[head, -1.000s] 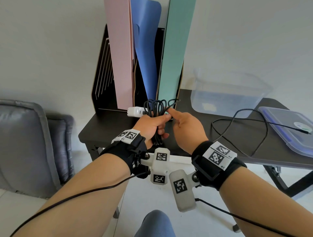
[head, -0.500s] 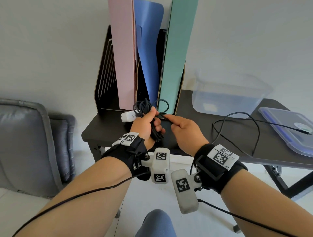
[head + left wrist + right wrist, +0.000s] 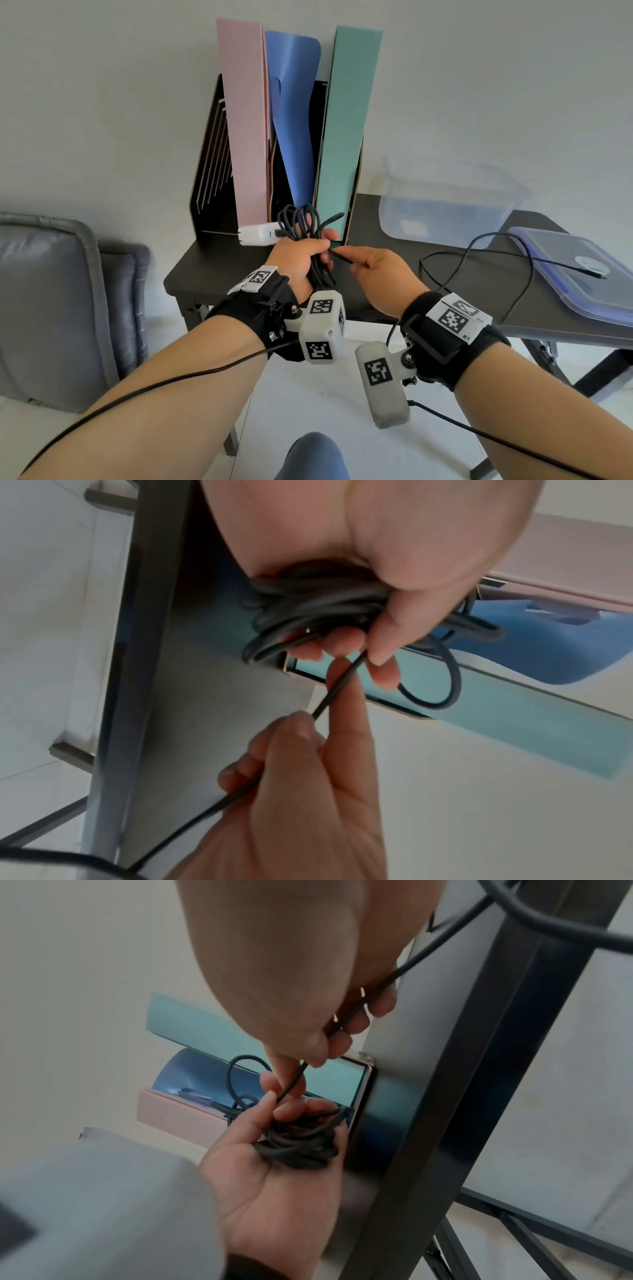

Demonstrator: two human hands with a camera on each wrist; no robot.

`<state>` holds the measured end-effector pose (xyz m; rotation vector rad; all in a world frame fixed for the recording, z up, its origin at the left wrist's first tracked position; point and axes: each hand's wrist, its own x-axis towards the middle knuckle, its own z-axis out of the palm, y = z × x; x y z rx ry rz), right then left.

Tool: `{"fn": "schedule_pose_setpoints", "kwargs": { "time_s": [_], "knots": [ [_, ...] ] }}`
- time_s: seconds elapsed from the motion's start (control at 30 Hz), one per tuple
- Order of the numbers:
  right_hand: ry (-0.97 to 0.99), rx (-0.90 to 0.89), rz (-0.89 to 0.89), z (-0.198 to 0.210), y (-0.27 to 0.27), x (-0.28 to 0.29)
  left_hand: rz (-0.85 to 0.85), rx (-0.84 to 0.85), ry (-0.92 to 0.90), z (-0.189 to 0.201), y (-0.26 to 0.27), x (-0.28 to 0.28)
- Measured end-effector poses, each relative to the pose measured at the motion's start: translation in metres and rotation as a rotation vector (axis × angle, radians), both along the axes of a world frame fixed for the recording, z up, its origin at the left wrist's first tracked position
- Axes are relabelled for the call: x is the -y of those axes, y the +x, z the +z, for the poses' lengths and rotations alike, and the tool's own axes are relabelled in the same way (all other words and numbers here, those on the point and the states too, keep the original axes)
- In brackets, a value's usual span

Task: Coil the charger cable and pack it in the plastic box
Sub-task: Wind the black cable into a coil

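While your left hand [image 3: 301, 260] curls round a bundle of black loops of the charger cable [image 3: 301, 222], your right hand [image 3: 380, 274] sits just beside it, pinching a single strand of that same cable between thumb and forefinger; the strand runs short and taut from the bundle to your right fingertips, as the left wrist view shows plainly [image 3: 339, 685]. Your left fingers and thumb are wrapped about the middle of the coil, with loops standing out above the fist and the lower ends hanging below it; one loose loop bulges out to the side of the bundle in the left wrist view. From the right wrist view the coil lies gathered in your left palm [image 3: 301, 1145], and the strand passes on through your right hand and away toward the table edge.

Beside your left hand, the white charger block [image 3: 258, 234] lies at the end of the cable, near the foot of the black file rack [image 3: 210, 178] on the dark table [image 3: 205, 270]; the rack holds a pink folder [image 3: 245, 120], a blue folder [image 3: 294, 113] and a green folder [image 3: 346, 130], all upright. Beyond your right hand the uncoiled rest of the cable trails across the table in wide curves; its far plug end rests on the blue-rimmed lid [image 3: 579, 274] at the right. Behind that, the clear plastic box [image 3: 445, 202] stands open on the table, well apart from the coil. A grey cushioned seat [image 3: 51, 301] stands at the left.
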<state>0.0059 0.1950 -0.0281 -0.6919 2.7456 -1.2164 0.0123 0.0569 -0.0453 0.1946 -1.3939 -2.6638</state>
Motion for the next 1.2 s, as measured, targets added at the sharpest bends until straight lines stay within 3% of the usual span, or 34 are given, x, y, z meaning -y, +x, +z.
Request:
{"fn": "schedule_pose_setpoints", "kwargs": {
  "time_s": [0.43, 0.57, 0.67, 0.93, 1.07, 1.13, 1.2],
  "knots": [
    [0.016, -0.027, 0.003, 0.007, 0.003, -0.022, -0.057, 0.031, 0.005, 0.009, 0.002, -0.011],
    [-0.172, -0.004, -0.056, 0.010, 0.006, -0.022, -0.025, 0.016, -0.135, 0.008, 0.003, -0.017],
    [-0.296, -0.093, -0.173, 0.018, 0.001, -0.018, -0.051, -0.015, -0.242, 0.006, 0.006, -0.025],
    [-0.277, -0.117, -0.209, 0.034, -0.014, -0.015, -0.172, -0.060, -0.619, 0.010, 0.008, -0.029],
    [-0.460, -0.002, -0.167, 0.034, -0.011, -0.016, -0.167, -0.025, -0.564, 0.014, 0.007, -0.029],
    [-0.546, 0.085, -0.128, 0.030, -0.006, -0.017, -0.149, 0.009, -0.439, 0.017, 0.007, -0.031],
    [-0.491, 0.177, -0.091, 0.023, -0.002, -0.018, -0.135, 0.033, -0.285, 0.022, 0.006, -0.033]
  ]
}}
